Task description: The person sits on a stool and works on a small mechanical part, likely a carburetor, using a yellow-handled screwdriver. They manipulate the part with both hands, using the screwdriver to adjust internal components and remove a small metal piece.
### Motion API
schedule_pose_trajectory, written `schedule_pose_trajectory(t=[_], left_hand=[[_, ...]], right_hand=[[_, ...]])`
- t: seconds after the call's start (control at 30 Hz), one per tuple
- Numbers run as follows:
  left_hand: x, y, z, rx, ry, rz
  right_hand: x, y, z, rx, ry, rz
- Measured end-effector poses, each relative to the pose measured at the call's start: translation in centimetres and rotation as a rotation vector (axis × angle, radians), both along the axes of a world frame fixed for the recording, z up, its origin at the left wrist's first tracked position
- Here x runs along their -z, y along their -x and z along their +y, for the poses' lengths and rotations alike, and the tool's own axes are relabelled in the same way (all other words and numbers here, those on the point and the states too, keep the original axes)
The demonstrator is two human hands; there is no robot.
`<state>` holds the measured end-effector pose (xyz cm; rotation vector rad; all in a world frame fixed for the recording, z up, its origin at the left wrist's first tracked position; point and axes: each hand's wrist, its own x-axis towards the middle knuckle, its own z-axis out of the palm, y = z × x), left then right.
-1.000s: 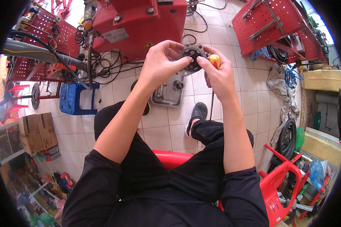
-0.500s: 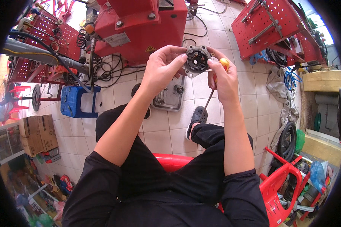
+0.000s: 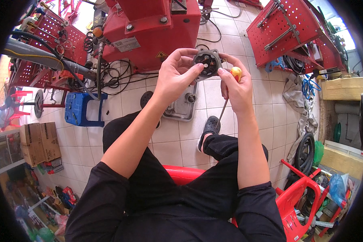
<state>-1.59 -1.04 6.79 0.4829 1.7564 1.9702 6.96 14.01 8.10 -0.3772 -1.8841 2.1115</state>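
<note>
Both hands hold up a round grey metal housing (image 3: 209,74) with small eared bolt holes on its rim and a black insert with coppery bits inside. My left hand (image 3: 174,76) grips its left side, the thumb pressing over the face near the pale centre. On the other side, my right hand (image 3: 240,88) pinches the rim with thumb and fingers. That same hand keeps a screwdriver (image 3: 236,74) in the palm, its yellow and red handle upward and its long shaft slanting down toward my shoe. Below the housing, a grey tray (image 3: 177,118) on the floor carries a round metal part (image 3: 190,97).
A big red machine (image 3: 149,44) stands ahead, with black cables (image 3: 117,78) on the tiles beside it. A blue stool (image 3: 77,109) and cardboard boxes (image 3: 40,143) are to the left. On the right are a red perforated bench (image 3: 276,36), a tyre (image 3: 305,151) and a red chair (image 3: 296,203).
The housing has tilted and shifted slightly, and my left thumb has slid from its upper rim down onto the face. The screwdriver stays in my right hand.
</note>
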Motion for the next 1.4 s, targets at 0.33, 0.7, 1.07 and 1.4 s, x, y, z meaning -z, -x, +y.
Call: schedule_pose_trajectory(t=[0.33, 0.7, 1.07, 1.4], left_hand=[[0.6, 0.5, -0.1, 0.035, -0.154, -0.145], [0.4, 0.5, -0.1, 0.07, -0.038, -0.102], [1.6, 1.7, -1.0, -0.012, -0.066, -0.098], [5.0, 5.1, -0.5, -0.015, -0.112, -0.206]], right_hand=[[-0.1, 0.2, 0.3, 0.162, 0.002, -0.034], [0.9, 0.0, 0.7, 0.101, -0.354, -0.043], [3.9, 0.5, 2.0, 0.093, -0.203, -0.154], [24.8, 2.9, 0.8, -0.279, -1.07, -0.953]])
